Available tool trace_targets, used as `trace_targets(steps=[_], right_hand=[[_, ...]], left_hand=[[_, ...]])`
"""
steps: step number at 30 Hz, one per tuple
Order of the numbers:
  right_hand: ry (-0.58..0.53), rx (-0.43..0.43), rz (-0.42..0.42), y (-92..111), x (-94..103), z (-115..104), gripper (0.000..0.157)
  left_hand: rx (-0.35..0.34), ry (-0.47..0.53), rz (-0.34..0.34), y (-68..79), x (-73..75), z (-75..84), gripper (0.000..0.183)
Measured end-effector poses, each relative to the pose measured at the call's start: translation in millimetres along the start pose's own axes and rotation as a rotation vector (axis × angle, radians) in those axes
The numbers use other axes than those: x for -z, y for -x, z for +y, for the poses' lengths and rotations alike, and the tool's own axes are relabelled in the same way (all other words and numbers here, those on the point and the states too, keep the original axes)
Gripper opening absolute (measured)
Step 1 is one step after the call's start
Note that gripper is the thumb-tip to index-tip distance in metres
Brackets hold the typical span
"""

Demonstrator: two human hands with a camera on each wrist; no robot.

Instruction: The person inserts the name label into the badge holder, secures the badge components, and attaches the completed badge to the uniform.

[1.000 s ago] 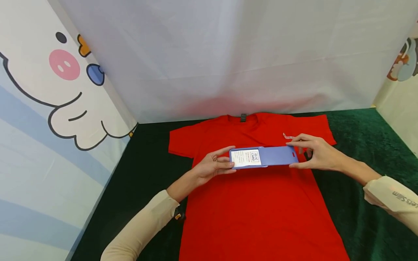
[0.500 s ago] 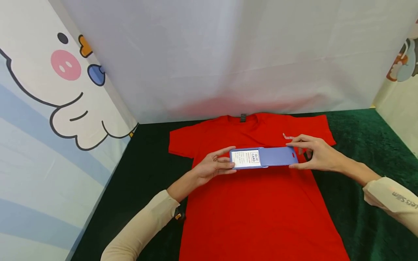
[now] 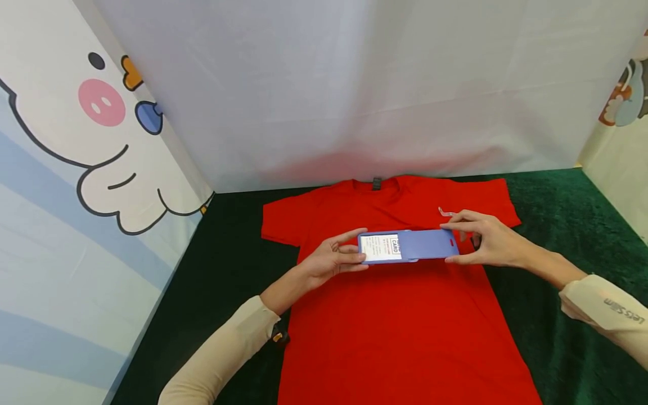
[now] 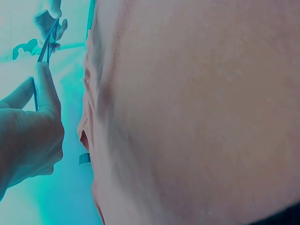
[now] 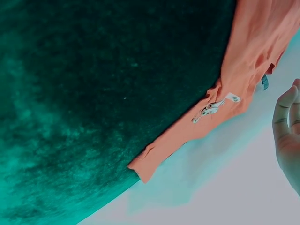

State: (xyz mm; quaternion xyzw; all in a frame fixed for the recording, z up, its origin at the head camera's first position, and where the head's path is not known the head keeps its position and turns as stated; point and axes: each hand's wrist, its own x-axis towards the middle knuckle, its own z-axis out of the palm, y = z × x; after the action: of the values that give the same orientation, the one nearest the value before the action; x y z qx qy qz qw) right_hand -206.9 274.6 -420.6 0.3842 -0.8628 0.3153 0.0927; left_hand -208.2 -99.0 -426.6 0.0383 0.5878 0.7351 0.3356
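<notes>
A blue card holder [image 3: 425,244] held up over a red shirt [image 3: 405,326]

The left hand [image 3: 326,260] pinches the left end of the holder. In the left wrist view, its thumb and finger have that end squeezed between them. The right hand [image 3: 488,239] grips the right end, with fingers on the far edge and the thumb on the near edge. There is a gap between thumb and fingers as wide as the holder.

The holder lies sideways between the two hands, above the top part of the shirt. A white card [image 3: 378,248] sits in its left part, and the word CARD can be read on it. The right part is plain blue, with a small long hole near the end.

Just past the right fingers, a little see-through strap with a clip [image 5: 213,108] lies on the shirt, close to the right sleeve. The shirt is spread out, with a dark tag [image 3: 377,183] at its neck. Under the shirt is a dark green cloth [image 3: 557,208].

The person wears long cream sleeves [image 3: 223,349], and the right one has letters on it. At the back hangs a white sheet [image 3: 314,95]. On the left wall is a big cartoon animal [image 3: 101,101] with a pink nose.
</notes>
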Motion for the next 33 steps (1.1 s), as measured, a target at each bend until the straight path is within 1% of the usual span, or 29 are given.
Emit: trace_targets(steps=[4, 14, 21, 24, 28, 33], right_hand=[[0.010, -0.019, -0.016, -2, -1.6, -2, 0.059], [0.023, 0.001, -0.008, -7, -7.4, -6, 0.059], [0.040, -0.016, -0.002, -11, -13.7, -12, 0.058], [0.052, -0.011, 0.003, -13, -16.4, -14, 0.059], [0.041, 0.000, 0.012, -16, -19.4, -16, 0.060], [0.037, 0.027, 0.031, -20, -22.5, -19, 0.060]], left_hand=[[-0.002, -0.004, 0.000, -0.7, -1.2, -0.2, 0.063], [0.001, -0.014, -0.007, -2.8, -4.9, -0.6, 0.063], [0.008, -0.012, -0.005, -5.2, -7.1, -1.9, 0.062], [0.007, -0.009, -0.006, -5.6, -8.6, -1.9, 0.062], [0.005, -0.008, -0.007, -6.2, -10.3, -1.7, 0.061], [-0.004, -0.024, -0.021, -6.4, -11.0, -1.1, 0.062]])
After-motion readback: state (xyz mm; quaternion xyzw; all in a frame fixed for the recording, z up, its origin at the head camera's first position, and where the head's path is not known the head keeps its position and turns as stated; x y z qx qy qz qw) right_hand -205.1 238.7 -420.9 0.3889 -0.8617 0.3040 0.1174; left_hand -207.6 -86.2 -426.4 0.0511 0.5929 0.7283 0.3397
